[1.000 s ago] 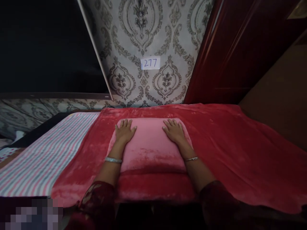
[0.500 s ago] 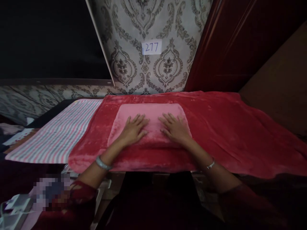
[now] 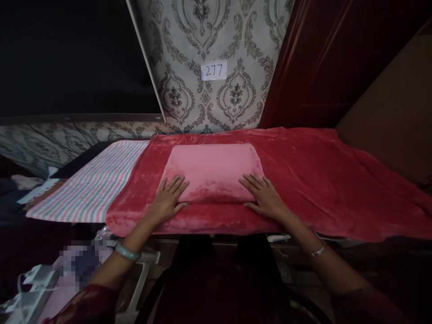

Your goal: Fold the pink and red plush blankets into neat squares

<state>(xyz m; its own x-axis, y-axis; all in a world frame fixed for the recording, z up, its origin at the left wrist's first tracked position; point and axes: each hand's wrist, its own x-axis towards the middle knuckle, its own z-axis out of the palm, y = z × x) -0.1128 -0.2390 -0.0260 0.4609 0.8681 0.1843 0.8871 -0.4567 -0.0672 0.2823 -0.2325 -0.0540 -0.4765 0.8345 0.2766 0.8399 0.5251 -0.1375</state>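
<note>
A folded pink plush cloth lies flat on a larger red plush blanket. My left hand rests at the near left corner of the pink fold, palm down with its fingers spread. At the near right corner, my right hand lies the same way, fingertips on the pink fabric. Both palms reach over the red blanket in front of the fold. Neither hand grips anything.
A striped cloth covers the left end of the table. Behind it stands a dark screen. A paper marked 277 is on the patterned wall. A dark red wooden panel rises at the right. A power strip sits low left.
Both hands have slid toward me and outward, from the middle of the pink fold to its near corners. The fold keeps its shape, and the view has shifted slightly.
</note>
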